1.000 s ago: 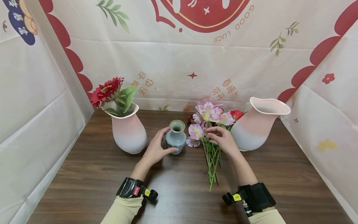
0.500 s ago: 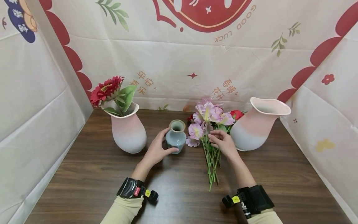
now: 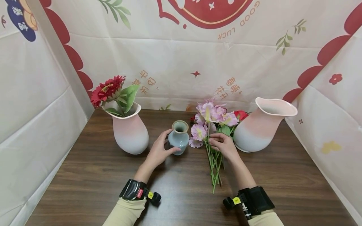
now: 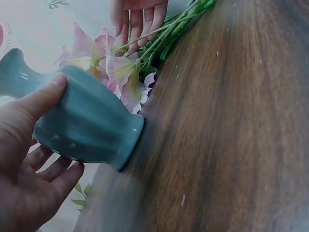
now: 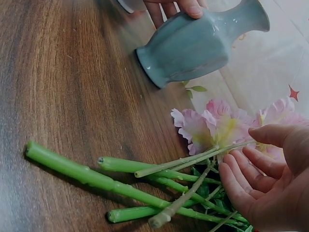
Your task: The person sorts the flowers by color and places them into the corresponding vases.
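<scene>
My left hand [image 3: 159,152] grips a small blue-green ceramic vase [image 3: 179,139], which stands upright on the table. Its thumb lies across the near side and the other fingers reach round the far side, as the left wrist view shows. To the right lies a bunch of pale pink flowers [image 3: 207,113] with yellow centres. Their green stems [image 5: 87,176] point toward the near edge. My right hand [image 3: 224,146] is over the upper stems, palm toward the vase. In the right wrist view, a thin flower stem [image 5: 193,159] passes between its thumb and index fingertip, with the other fingers loosely bent.
A pink-and-white vase [image 3: 130,136] holding a red flower [image 3: 107,90] stands on the left. Its lookalike [image 3: 254,135] is at the right, close behind the right hand. Red blooms [image 3: 241,115] lie beside the pink ones. A printed cloth [image 3: 175,56] hangs behind the table [image 3: 181,194].
My right hand has shifted slightly down and toward me along the flower stems. The left hand and small vase keep their place; the head view has tilted a little.
</scene>
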A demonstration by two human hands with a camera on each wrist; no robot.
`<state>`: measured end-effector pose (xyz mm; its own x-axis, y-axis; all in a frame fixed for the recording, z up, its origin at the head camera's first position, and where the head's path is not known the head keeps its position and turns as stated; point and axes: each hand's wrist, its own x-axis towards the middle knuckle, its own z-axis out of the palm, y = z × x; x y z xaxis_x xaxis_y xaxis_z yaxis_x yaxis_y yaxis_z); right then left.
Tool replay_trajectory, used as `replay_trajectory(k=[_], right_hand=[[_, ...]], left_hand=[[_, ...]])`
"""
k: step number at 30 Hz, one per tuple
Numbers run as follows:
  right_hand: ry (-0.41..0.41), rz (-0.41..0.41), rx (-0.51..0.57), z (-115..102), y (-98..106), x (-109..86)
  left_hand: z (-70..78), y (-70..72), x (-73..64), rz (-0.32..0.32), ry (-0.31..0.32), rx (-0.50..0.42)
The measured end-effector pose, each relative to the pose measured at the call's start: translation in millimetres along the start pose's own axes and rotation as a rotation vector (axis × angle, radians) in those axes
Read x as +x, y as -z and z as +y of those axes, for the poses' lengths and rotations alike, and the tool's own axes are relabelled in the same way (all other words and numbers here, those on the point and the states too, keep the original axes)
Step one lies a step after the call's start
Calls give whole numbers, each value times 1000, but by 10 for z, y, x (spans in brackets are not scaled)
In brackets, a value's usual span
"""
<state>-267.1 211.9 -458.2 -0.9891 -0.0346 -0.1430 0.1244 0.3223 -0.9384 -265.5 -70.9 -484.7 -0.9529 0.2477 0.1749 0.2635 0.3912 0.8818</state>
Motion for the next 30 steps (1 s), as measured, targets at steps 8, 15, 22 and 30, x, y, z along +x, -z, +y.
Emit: replay_trajectory(k=[8,15,22,30], right_hand=[[13,-15,-43,30,-63,18],[14,16,-51,35,-109,23],[22,57,2,-21,-91,17],[46,99,25,-131,-70,-20]], left_hand=[[-4,-10,-20,5,-15,-1],[-12,-18,-42,7,-27,8],[-15,-4,-28,3,-19,10],[-26,9,-15,-8,-15,-9]])
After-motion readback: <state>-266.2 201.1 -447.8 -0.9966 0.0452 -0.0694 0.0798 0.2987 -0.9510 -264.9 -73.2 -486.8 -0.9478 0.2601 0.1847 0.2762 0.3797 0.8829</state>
